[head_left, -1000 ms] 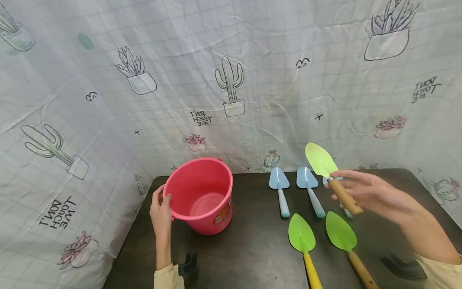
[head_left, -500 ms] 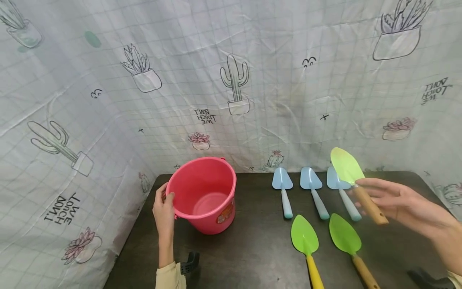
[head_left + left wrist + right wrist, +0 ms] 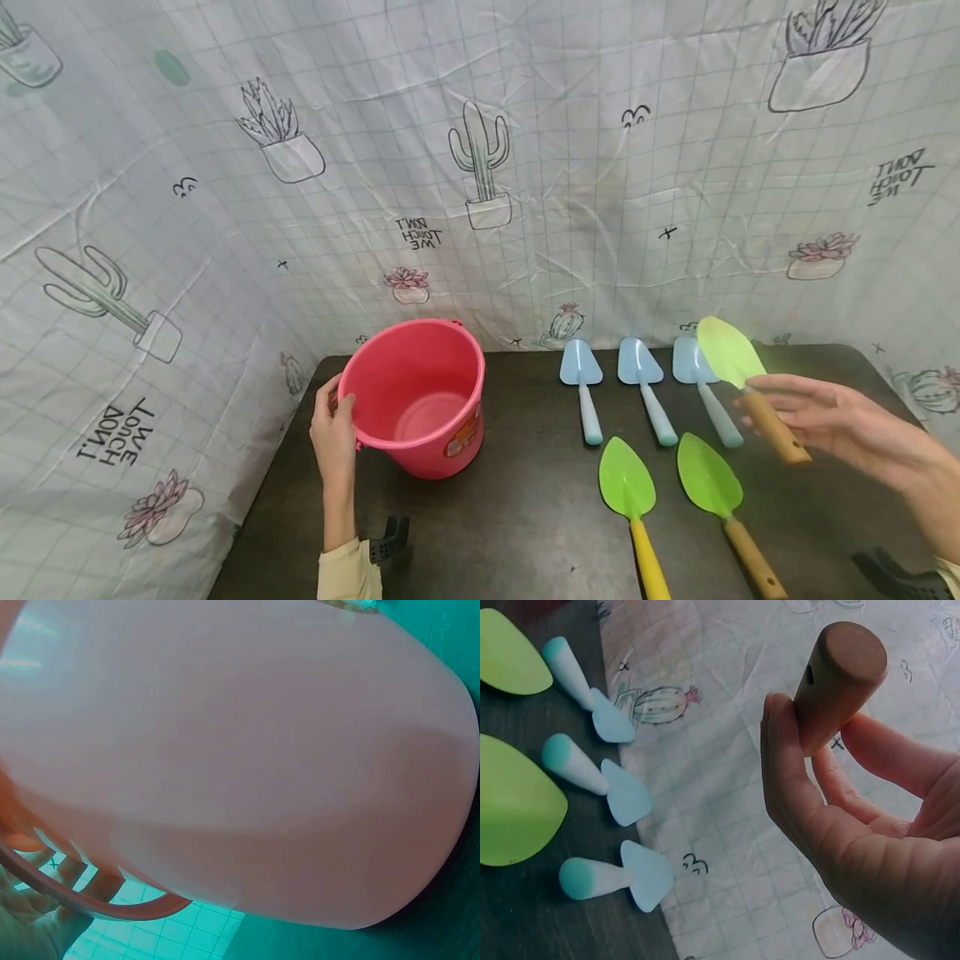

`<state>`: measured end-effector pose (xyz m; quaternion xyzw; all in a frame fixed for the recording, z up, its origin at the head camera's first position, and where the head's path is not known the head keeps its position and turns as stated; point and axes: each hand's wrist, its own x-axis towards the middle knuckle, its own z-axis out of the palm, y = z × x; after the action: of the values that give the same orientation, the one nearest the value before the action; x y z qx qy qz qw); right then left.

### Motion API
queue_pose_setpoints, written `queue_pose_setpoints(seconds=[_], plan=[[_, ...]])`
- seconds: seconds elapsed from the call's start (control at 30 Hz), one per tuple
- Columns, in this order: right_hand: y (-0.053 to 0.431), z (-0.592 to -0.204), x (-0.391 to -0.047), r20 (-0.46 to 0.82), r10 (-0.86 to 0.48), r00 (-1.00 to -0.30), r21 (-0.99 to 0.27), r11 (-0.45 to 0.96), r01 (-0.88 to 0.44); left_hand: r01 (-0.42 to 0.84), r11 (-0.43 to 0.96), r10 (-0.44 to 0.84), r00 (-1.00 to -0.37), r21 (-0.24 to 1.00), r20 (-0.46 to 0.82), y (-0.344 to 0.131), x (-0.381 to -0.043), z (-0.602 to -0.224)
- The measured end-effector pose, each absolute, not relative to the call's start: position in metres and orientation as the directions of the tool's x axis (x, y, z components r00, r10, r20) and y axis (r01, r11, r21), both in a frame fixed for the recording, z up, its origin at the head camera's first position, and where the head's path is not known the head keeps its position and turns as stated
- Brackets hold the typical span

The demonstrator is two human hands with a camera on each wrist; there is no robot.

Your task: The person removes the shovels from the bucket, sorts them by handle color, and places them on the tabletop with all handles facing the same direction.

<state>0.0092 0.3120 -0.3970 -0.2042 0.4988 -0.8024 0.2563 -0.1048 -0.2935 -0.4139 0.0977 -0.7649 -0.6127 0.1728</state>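
At the left of the head view, my left hand [image 3: 333,433] grips the rim of a pink bucket [image 3: 442,454], thumb over the edge. The bucket stands on the table, its mouth tipped toward me. In the left wrist view its wall [image 3: 247,765] fills most of the picture, with the fingers [image 3: 71,889] near its handle. On the right, my right hand [image 3: 832,425] pinches the wooden handle of a green-bladed trowel [image 3: 772,425] held above the table. The right wrist view shows that handle's end [image 3: 855,652] between thumb and fingers; the blade is hidden there.
Three blue trowels [image 3: 580,363] lie in a row at the table's back edge. Closer to me lie a green trowel with a yellow handle [image 3: 647,558] and another with a wooden handle [image 3: 753,558]. A patterned cloth [image 3: 570,167] hangs behind the dark table [image 3: 510,517].
My right hand has carried the trowel to the right, uncovering the rightmost blue trowel, and has barely moved over the last half second. The left hand stays on the bucket's rim.
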Motion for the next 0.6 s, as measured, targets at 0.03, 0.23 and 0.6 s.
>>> queue_pose_setpoints(seconds=[0.03,0.23,0.6], plan=[[0.314,-0.399,0.009,0.069,-0.618,-0.783,-0.9,-0.378,0.219,0.062,0.232,-0.362,-0.921,0.971,0.145,-0.293,-0.105,-0.414],[0.323,-0.405,0.01,0.05,-0.613,-0.789,-0.906,-0.359,0.222,0.056,0.241,-0.36,-0.922,0.969,0.143,-0.292,-0.107,-0.414],[0.336,-0.424,0.022,-0.091,-0.529,-0.844,-0.952,-0.204,0.23,0.047,0.251,-0.362,-0.922,0.967,0.139,-0.295,-0.104,-0.414]])
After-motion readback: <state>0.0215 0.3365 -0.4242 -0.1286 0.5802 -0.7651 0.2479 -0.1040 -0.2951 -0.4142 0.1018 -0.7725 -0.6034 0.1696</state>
